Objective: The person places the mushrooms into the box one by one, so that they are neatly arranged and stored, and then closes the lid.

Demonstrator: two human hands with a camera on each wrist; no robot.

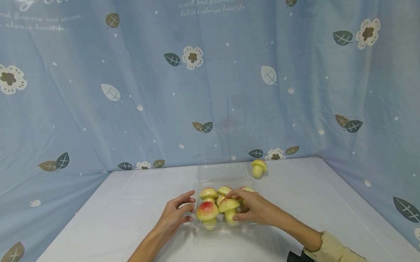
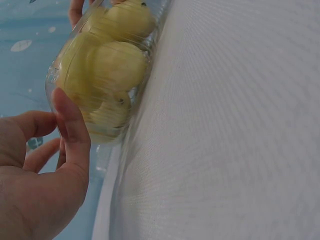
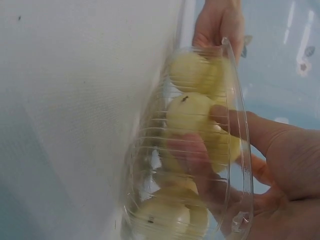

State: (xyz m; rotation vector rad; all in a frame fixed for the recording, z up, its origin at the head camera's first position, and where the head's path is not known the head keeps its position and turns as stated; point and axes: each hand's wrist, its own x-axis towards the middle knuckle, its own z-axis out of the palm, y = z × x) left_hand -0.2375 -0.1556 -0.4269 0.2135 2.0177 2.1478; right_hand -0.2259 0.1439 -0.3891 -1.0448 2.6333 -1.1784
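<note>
A clear plastic clamshell box [image 1: 223, 180] with its lid folded back holds several yellow toy mushrooms; one front cap [image 1: 207, 209] is flushed red. My left hand [image 1: 176, 213] is at the box's left side, fingers spread and slightly bent, fingertips at the rim and wall. My right hand [image 1: 259, 209] reaches into the box from the right. It pinches the front middle mushroom [image 1: 228, 204], thumb by the stem and fingers over the cap. The right wrist view shows a fingertip [image 3: 192, 147] through the ribbed wall. That hand partly hides the mushrooms at the right.
Another yellow mushroom [image 1: 258, 168] stands outside the box, by the lid's right edge. A white cloth [image 1: 140, 210] covers the table. Behind it hangs a blue patterned curtain [image 1: 226, 92]. A black object [image 1: 299, 259] shows beside the right sleeve.
</note>
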